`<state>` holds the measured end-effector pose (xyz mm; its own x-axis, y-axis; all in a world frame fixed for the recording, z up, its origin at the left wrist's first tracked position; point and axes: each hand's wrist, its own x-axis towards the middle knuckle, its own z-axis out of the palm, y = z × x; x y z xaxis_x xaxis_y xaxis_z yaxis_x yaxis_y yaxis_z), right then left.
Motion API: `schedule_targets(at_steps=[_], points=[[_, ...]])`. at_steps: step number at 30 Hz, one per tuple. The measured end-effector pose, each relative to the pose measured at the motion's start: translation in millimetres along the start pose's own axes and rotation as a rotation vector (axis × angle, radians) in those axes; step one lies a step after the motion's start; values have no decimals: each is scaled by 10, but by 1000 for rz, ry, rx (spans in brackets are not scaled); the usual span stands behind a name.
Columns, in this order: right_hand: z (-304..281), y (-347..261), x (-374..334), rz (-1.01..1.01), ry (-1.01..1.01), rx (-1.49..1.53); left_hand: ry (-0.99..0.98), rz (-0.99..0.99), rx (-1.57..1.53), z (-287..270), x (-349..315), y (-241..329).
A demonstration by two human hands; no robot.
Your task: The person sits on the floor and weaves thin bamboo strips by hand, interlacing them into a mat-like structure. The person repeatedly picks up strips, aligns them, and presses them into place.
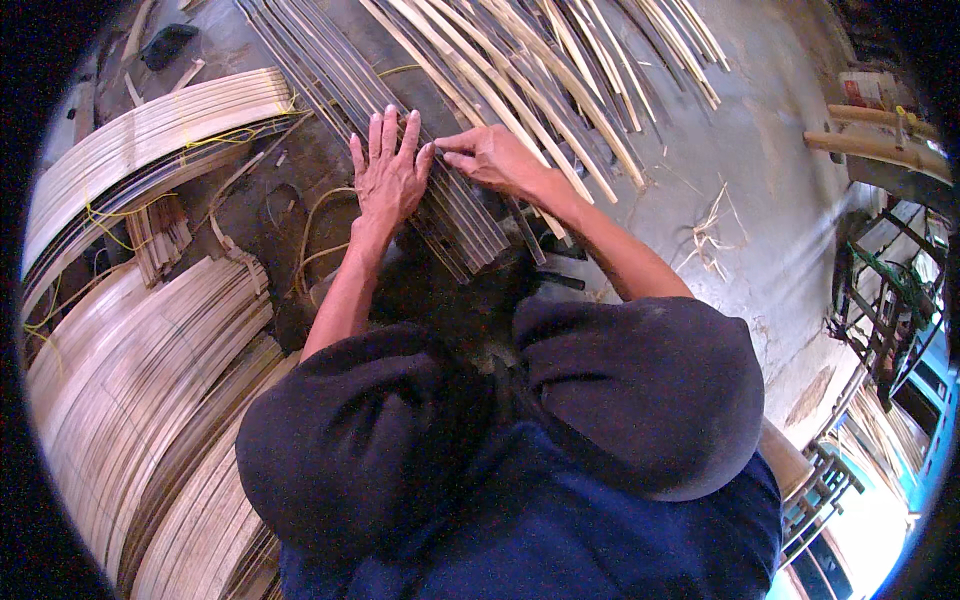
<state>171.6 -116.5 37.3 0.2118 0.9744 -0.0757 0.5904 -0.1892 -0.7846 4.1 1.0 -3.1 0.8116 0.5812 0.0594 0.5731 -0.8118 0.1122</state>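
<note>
My left hand (388,178) lies flat, fingers stretched out, on a row of long, thin dark strips (466,222) placed side by side. These strips run from the top left down toward my knees, with their near ends close to me. Just to the right, my right hand (500,163) has its fingers curled and pressed together at the row's right edge, near my left thumb. Whatever its fingertips grip, if anything, is too small to make out. Pale split bamboo-like strips (515,130) lie on the floor beyond and beside my right hand.
At left are bundles of pale slats (160,120), tied with yellow cord, and large stacks of slats (130,370). Loose shavings (712,235) lie on the grey floor (760,130) at right. A dark metal frame (885,280) and a wooden beam (880,155) stand at far right.
</note>
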Motion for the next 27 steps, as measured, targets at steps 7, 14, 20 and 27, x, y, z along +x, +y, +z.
schedule_targets(at_steps=[7, 14, 20, 27], points=[[-978, 55, -738, 178, -39, -174, -47, 15, -64, -59, 43, 1], [-1154, 317, -1688, 552, -27, -27, 14, 7, -98, -59, 29, 30], [-1038, 423, -1952, 689, 1, -132, -16, 27, -67, -129, 49, 89], [-1065, 462, -2066, 715, 191, -122, -38, 36, -46, -111, 50, 45]])
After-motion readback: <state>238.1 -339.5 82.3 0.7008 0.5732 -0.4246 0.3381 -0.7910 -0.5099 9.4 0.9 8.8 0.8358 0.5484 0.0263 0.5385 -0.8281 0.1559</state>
